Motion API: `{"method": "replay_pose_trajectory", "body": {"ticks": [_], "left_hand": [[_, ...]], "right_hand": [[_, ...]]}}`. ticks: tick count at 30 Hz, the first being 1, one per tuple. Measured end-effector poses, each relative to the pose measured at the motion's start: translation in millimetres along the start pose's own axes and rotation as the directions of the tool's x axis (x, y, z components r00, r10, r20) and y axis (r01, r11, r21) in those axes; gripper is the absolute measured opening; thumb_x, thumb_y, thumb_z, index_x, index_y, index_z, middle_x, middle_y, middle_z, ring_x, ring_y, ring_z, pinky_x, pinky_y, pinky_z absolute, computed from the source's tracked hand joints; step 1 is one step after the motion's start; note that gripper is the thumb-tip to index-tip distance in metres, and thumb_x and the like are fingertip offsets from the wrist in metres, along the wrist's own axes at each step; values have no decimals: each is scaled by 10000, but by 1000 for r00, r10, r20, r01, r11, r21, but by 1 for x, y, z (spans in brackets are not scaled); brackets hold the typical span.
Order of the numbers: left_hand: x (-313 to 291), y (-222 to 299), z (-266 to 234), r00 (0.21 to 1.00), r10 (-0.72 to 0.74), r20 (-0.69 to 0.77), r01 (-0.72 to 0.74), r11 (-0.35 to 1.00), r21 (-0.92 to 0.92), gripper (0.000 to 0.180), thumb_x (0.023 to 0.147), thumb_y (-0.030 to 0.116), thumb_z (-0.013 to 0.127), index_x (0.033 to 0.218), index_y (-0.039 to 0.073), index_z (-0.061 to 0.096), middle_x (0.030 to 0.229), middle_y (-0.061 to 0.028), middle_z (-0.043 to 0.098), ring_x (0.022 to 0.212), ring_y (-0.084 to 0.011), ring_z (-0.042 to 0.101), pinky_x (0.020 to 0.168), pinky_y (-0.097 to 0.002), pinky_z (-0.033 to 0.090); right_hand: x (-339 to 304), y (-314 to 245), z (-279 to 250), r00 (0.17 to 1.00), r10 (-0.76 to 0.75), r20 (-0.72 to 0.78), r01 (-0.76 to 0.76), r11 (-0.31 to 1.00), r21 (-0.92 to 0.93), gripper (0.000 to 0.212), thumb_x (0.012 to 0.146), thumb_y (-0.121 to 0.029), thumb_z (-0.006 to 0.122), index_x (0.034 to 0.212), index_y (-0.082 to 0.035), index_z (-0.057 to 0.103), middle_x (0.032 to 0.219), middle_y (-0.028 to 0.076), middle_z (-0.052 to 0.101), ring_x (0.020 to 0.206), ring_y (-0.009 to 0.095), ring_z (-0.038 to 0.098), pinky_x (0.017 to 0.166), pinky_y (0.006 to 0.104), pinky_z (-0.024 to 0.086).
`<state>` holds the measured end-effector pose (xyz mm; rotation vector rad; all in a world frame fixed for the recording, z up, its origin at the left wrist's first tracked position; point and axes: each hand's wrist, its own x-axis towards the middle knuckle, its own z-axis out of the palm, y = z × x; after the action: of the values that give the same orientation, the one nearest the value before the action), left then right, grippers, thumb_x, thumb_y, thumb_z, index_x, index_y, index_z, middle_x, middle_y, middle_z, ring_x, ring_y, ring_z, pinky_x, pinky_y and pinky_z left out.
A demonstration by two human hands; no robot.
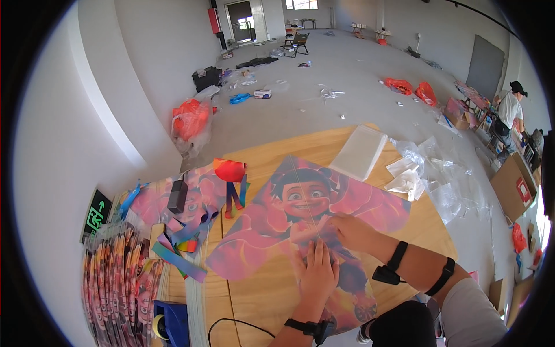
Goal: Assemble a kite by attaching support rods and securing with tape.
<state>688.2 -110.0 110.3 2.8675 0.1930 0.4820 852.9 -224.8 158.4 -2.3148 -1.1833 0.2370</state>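
Observation:
A large kite (pixel 370 202), printed with a smiling cartoon figure in pink, orange and purple, lies spread over the wooden table. A thin line or rod runs down its middle from the top point. My left hand (pixel 317 270) rests flat on the lower middle of the kite, fingers stretched out. Just right of the middle line, my right hand (pixel 354 232) has its fingers curled and pinched at the kite; its fingertips are partly hidden. Both wrists wear black straps, and a small black device hangs at the right one.
Left of the kite lie colourful ribbons (pixel 182 263), a black box (pixel 177 196), stacked printed kites (pixel 118 283) and a blue tape dispenser (pixel 175 321). Clear plastic sleeves (pixel 359 153) and crumpled white paper (pixel 406 179) sit at the far right. A person (pixel 511 113) works beyond.

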Motion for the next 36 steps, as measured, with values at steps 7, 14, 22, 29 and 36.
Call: {"method": "replay_pose_trajectory", "body": {"ticks": [7, 14, 22, 29, 36], "left_hand": [[-1, -1, -1, 1000, 6, -22, -6, 1000, -5, 567, 989, 410, 526, 1362, -13, 584, 1519, -133, 491, 1429, -316, 441, 1172, -648, 223], [0, -3, -2, 1000, -21, -16, 20, 998, -62, 575, 989, 420, 524, 1351, -21, 592, 1515, -138, 487, 1419, -319, 455, 1162, -652, 247], [3, 0, -2, 1000, -16, -11, 15, 997, -82, 593, 970, 409, 543, 1365, -31, 581, 1512, -144, 482, 1408, -315, 461, 1161, -650, 256], [2, 0, -5, 999, -25, -26, 23, 996, -90, 576, 969, 395, 541, 1353, -33, 586, 1508, -144, 490, 1408, -305, 462, 1179, -633, 233], [0, -1, -3, 998, -30, -64, 25, 996, -82, 561, 968, 360, 541, 1368, -32, 568, 1482, -141, 511, 1408, -299, 463, 1182, -632, 235]], "right_hand": [[140, 34, 43, 977, -99, -189, 69, 985, -158, 516, 958, -141, 525, 1433, 48, 457, 1487, 280, 472, 1309, 448, 526, 1043, 502, 470], [238, 66, 69, 959, -102, -263, -7, 924, -383, 599, 1037, -341, 448, 1510, 23, 398, 1590, 208, 393, 1479, 376, 362, 1199, 517, 292], [280, 70, 48, 988, 120, -94, -148, 908, -393, 665, 1060, -418, 361, 1573, 1, 307, 1671, 162, 261, 1549, 328, 237, 1233, 550, 209], [234, 48, 58, 985, 170, -14, -160, 891, -426, 744, 1047, -451, 341, 1615, 5, 191, 1709, 167, 139, 1580, 334, 134, 1254, 560, 139], [171, 31, 70, 988, 153, 1, -138, 893, -427, 745, 1024, -416, 369, 1608, 16, 205, 1704, 180, 144, 1579, 348, 136, 1247, 588, 137]]}}
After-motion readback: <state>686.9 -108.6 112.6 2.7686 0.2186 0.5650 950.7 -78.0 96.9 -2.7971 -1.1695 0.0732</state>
